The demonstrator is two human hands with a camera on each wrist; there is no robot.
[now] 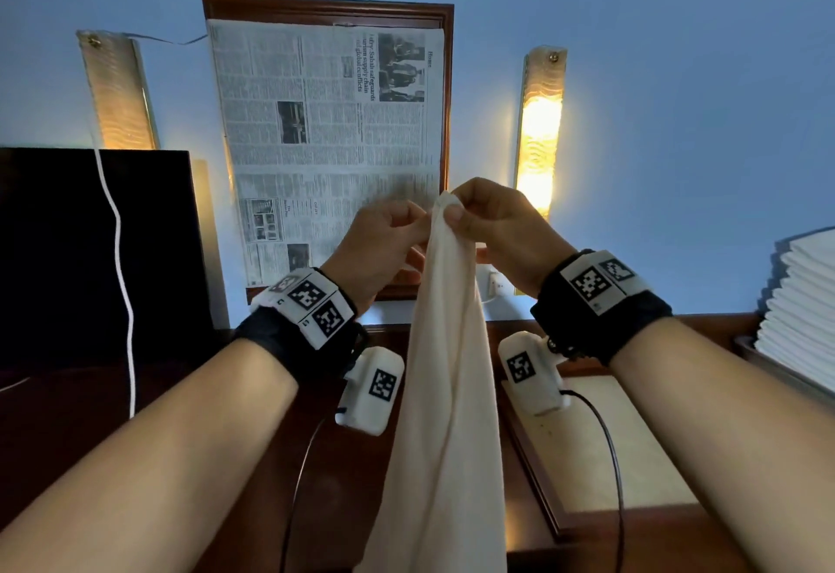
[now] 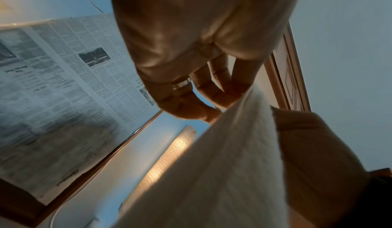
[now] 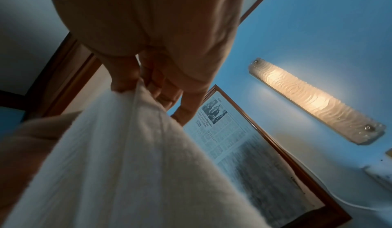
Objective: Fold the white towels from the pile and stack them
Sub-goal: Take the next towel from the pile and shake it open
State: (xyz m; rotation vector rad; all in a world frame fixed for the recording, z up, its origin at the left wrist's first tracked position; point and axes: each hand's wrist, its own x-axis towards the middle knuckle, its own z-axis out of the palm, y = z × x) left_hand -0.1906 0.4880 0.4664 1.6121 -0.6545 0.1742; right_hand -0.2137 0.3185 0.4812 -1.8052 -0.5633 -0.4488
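We've got the towel (image 1: pixel 445 373) up in the air, both hands at its top corner: right hand (image 1: pixel 497 229) pinching the cloth between thumb and fingers (image 3: pixel 125 79), left hand (image 1: pixel 384 242) fingers (image 2: pixel 220 96) curled, pinching the edge right beside it. Rest of the towel hangs straight down below the fingers over the bench (image 1: pixel 68 414). Folded stack (image 1: pixel 804 296) well off right of the right fingers
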